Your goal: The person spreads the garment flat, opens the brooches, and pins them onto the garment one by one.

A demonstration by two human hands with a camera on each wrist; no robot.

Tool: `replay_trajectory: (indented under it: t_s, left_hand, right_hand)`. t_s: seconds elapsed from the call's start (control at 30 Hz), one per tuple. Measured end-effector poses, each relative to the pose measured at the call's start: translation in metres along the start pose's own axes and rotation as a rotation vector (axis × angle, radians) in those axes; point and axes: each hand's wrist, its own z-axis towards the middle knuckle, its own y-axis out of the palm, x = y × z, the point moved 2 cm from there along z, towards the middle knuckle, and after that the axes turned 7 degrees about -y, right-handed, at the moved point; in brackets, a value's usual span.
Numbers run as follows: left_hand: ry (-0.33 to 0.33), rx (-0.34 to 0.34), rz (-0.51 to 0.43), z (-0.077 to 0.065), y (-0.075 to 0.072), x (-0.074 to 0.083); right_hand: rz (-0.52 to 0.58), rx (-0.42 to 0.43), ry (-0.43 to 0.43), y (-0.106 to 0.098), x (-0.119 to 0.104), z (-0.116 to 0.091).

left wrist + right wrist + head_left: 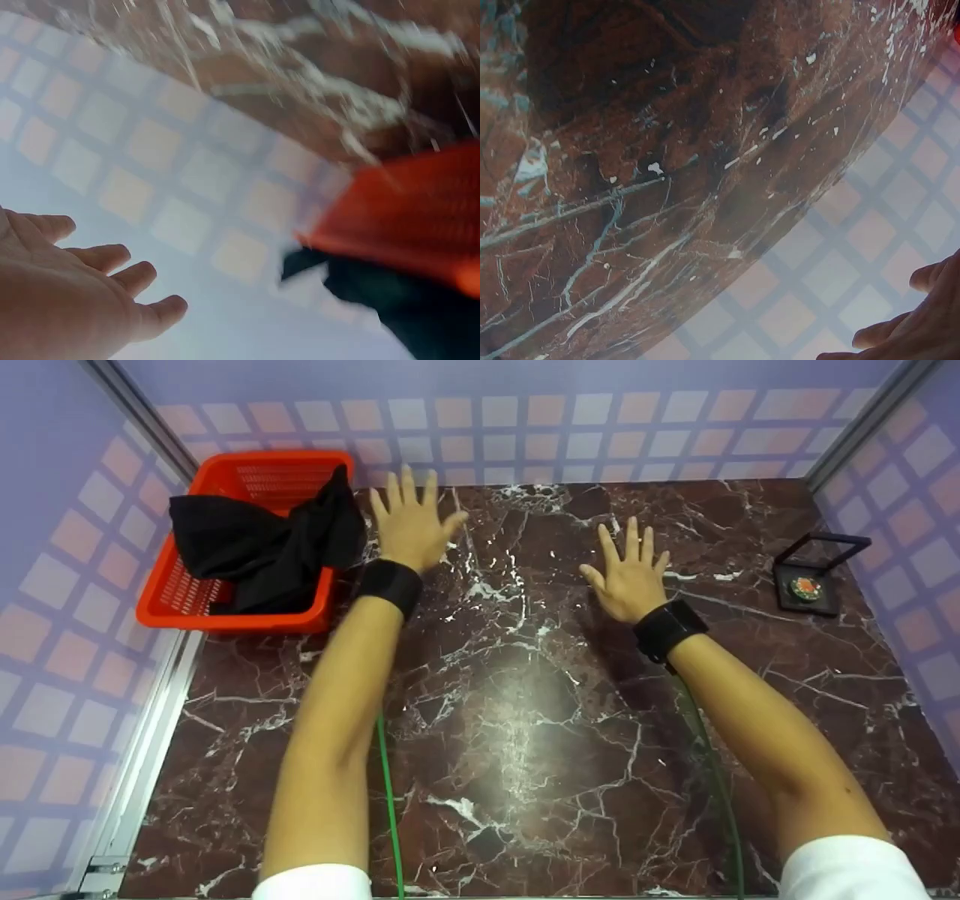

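Note:
My left hand [411,531] is spread with straight fingers beside the red plastic basket [232,622] and holds nothing. A black cloth [262,544] lies bunched in that basket and hangs over its rim. Fingers of the left hand [82,292] also show in the left wrist view, with the basket [420,217] and the dark cloth [390,300] blurred at the right. Over the right half of the table, my right hand [628,577] has its fingers spread, with nothing in it. The right wrist view catches only some fingertips [900,330] at its lower right corner.
A small black frame-like stand [823,559] with a round, colourful disc [805,589] on its base is at the far right of the marbled table [517,697]. Tile-patterned walls [525,420] enclose the back and sides. A green cord [390,810] runs below the left arm.

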Motion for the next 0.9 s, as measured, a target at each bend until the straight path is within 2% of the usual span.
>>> replay_trajectory:
  t_s: [0.2, 0.4, 0.5, 0.63, 0.73, 0.9]
  left_hand:
    - [-0.078, 0.008, 0.031, 0.01, -0.031, -0.045]
    - [-0.195, -0.011, 0.046, 0.012, -0.047, -0.109]
    - [-0.245, -0.039, 0.058, 0.013, -0.051, -0.14]
    - [-0.302, -0.08, 0.081, 0.006, -0.057, -0.174]
    - [-0.333, -0.115, 0.081, -0.002, -0.058, -0.194]
    - [-0.367, -0.173, 0.03, -0.01, -0.055, -0.22]
  right_hand:
    - [-0.016, 0.006, -0.01, -0.001, 0.006, -0.011]
    - [-0.004, -0.015, -0.013, 0.003, 0.008, -0.021]
    - [-0.007, -0.014, -0.013, 0.008, 0.008, -0.023]
    - [-0.008, -0.011, -0.021, 0.01, 0.009, -0.023]
    - [-0.005, -0.011, -0.023, 0.012, 0.011, -0.025]
    - [-0.002, 0.001, -0.024, 0.014, 0.015, -0.031]
